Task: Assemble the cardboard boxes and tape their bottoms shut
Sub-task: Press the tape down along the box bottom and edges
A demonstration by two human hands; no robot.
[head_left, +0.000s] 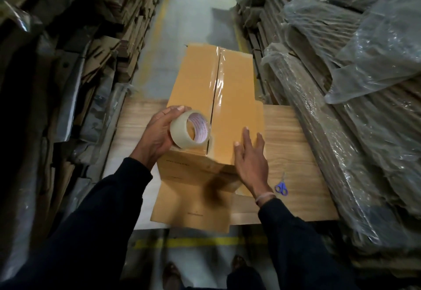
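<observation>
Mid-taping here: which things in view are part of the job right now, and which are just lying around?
In the job: cardboard box, tape roll held by left hand, right hand flat on the box.

Lying about: scissors on the wooden table, stacked flat cardboard, plastic wrap.

Tan cardboard box point(200, 89), clear tape roll point(190, 129), wood-grain table point(293, 153), blue-handled scissors point(281, 187), dark sleeves point(95, 221).

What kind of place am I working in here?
Most likely a warehouse or packing area: stacks of flattened cardboard line both sides, some under plastic wrap, and yellow floor lines mark the concrete aisle.
</observation>
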